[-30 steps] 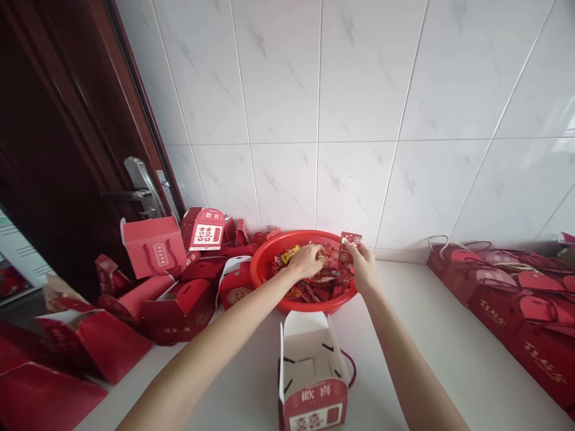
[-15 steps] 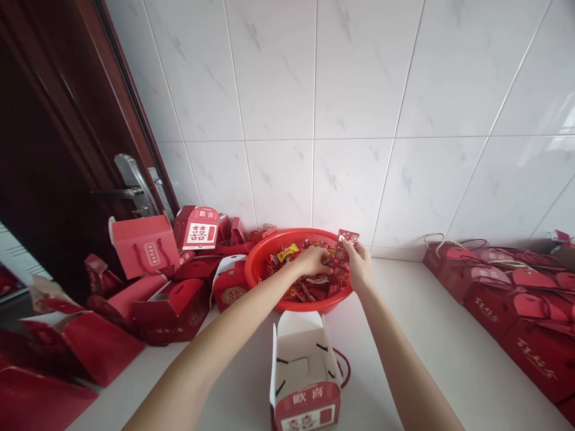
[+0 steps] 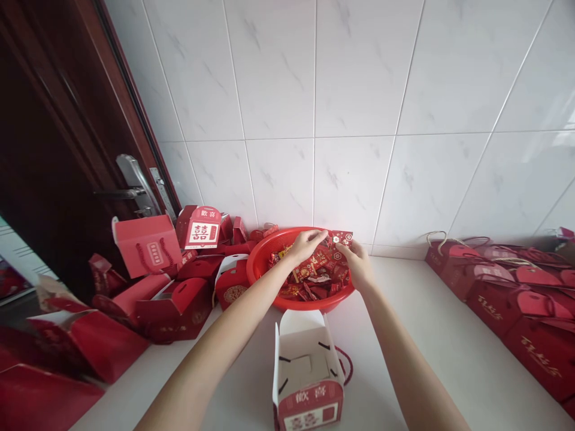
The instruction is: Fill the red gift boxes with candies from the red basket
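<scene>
Over the red plastic basket (image 3: 257, 251), my right hand (image 3: 360, 266) grips a small red packet (image 3: 342, 239) printed with white and gold flowers. My left hand (image 3: 309, 245) is closed at the packet's left edge, its fingertips pinched there. Below them, a heap of wrapped candies (image 3: 314, 272), mostly red and gold, lies in the basket. An opened gift box (image 3: 309, 398) with a white inside, a red printed front and a dark red cord handle stands nearest me, in front of the basket. Its visible inner floor is bare white card.
Several red boxes (image 3: 175, 311), some with raised flaps, crowd the left side before a dark wooden door (image 3: 58, 120). Rows of closed red boxes (image 3: 498, 311) with cord handles line the right. A white tiled wall (image 3: 354, 78) rises behind the white tabletop (image 3: 404, 323).
My left hand has come up from among the candies to the packet's left edge. The packet has turned more sideways in my right hand. The view has shifted slightly.
</scene>
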Demonstrator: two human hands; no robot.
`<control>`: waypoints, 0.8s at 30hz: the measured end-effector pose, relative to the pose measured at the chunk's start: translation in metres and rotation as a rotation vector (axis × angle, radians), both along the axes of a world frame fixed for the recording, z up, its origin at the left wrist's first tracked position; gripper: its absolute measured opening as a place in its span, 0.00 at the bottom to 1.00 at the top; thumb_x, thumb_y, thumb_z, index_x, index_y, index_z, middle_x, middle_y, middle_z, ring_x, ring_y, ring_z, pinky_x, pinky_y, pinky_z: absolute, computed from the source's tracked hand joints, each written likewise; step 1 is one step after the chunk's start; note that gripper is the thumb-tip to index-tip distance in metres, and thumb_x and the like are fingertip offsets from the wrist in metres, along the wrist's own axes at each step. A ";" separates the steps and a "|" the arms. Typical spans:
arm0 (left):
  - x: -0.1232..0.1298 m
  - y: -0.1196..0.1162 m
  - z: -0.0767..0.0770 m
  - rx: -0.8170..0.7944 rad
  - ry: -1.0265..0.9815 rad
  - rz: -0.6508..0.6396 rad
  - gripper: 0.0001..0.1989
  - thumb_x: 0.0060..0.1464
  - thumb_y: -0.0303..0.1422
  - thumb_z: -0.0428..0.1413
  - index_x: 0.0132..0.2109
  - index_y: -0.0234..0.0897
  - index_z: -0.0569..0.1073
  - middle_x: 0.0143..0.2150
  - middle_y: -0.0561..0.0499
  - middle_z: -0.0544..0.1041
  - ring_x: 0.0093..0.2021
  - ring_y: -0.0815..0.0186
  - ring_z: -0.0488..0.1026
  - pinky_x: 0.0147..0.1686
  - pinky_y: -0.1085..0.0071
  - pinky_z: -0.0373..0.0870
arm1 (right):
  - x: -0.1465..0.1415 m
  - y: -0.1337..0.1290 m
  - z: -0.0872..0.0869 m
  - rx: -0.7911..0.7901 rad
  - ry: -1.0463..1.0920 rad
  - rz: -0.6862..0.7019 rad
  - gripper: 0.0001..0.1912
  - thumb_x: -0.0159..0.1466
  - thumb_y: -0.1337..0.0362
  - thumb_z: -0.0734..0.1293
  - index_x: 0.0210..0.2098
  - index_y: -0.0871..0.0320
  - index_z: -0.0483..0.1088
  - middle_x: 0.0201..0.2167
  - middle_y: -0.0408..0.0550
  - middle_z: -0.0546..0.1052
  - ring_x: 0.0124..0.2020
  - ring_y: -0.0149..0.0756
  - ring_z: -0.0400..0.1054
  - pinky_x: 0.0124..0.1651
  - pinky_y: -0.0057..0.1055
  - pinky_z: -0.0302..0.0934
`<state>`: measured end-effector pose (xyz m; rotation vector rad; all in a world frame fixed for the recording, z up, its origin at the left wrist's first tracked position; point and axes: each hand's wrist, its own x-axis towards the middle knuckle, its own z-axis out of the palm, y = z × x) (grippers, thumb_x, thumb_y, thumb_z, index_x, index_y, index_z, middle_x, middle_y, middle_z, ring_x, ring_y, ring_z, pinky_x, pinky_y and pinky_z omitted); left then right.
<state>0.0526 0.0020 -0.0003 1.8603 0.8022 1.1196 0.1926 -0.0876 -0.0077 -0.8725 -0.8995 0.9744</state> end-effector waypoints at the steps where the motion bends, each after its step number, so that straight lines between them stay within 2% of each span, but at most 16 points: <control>1: 0.000 0.001 0.000 -0.013 0.001 0.007 0.16 0.58 0.44 0.57 0.44 0.36 0.79 0.42 0.47 0.81 0.48 0.57 0.75 0.51 0.63 0.70 | 0.000 0.001 0.000 0.001 0.003 -0.002 0.17 0.48 0.53 0.76 0.33 0.56 0.76 0.29 0.45 0.81 0.32 0.41 0.75 0.37 0.35 0.69; 4: 0.001 0.001 0.001 -0.041 -0.013 -0.046 0.16 0.56 0.37 0.57 0.49 0.38 0.79 0.46 0.47 0.81 0.50 0.57 0.75 0.53 0.62 0.70 | 0.002 0.002 -0.002 -0.002 0.022 -0.007 0.18 0.47 0.53 0.76 0.34 0.56 0.76 0.30 0.46 0.81 0.33 0.41 0.76 0.37 0.35 0.69; 7: 0.001 -0.003 0.002 -0.040 -0.063 -0.100 0.23 0.52 0.32 0.61 0.56 0.39 0.77 0.49 0.46 0.80 0.51 0.57 0.75 0.53 0.62 0.71 | 0.003 0.003 -0.002 -0.008 0.030 -0.004 0.19 0.47 0.53 0.77 0.35 0.56 0.76 0.31 0.46 0.82 0.33 0.41 0.76 0.38 0.35 0.69; 10: 0.001 -0.007 0.003 -0.026 -0.070 -0.119 0.29 0.51 0.30 0.62 0.62 0.38 0.72 0.48 0.45 0.80 0.48 0.58 0.76 0.51 0.62 0.71 | 0.003 0.003 -0.002 -0.006 0.039 -0.008 0.19 0.47 0.53 0.77 0.34 0.56 0.76 0.31 0.46 0.82 0.34 0.41 0.76 0.39 0.35 0.70; 13: 0.000 -0.009 0.003 -0.023 -0.056 -0.162 0.31 0.52 0.30 0.62 0.64 0.37 0.70 0.46 0.45 0.80 0.45 0.60 0.76 0.50 0.62 0.71 | 0.002 0.003 -0.002 -0.003 0.051 -0.011 0.20 0.46 0.53 0.78 0.35 0.56 0.75 0.32 0.46 0.82 0.33 0.41 0.76 0.39 0.36 0.70; 18: 0.000 -0.008 0.002 -0.018 -0.094 -0.169 0.29 0.50 0.32 0.65 0.60 0.39 0.73 0.49 0.44 0.80 0.50 0.58 0.76 0.54 0.61 0.70 | 0.002 0.002 -0.003 0.038 0.048 0.012 0.21 0.46 0.54 0.78 0.35 0.57 0.75 0.31 0.46 0.82 0.33 0.42 0.76 0.40 0.38 0.71; 24: 0.001 -0.007 0.003 -0.090 -0.043 -0.108 0.17 0.51 0.41 0.64 0.44 0.35 0.81 0.40 0.46 0.82 0.43 0.57 0.77 0.46 0.64 0.73 | 0.001 0.001 -0.005 0.066 0.025 -0.012 0.19 0.46 0.56 0.78 0.34 0.57 0.75 0.30 0.46 0.82 0.33 0.41 0.76 0.39 0.38 0.70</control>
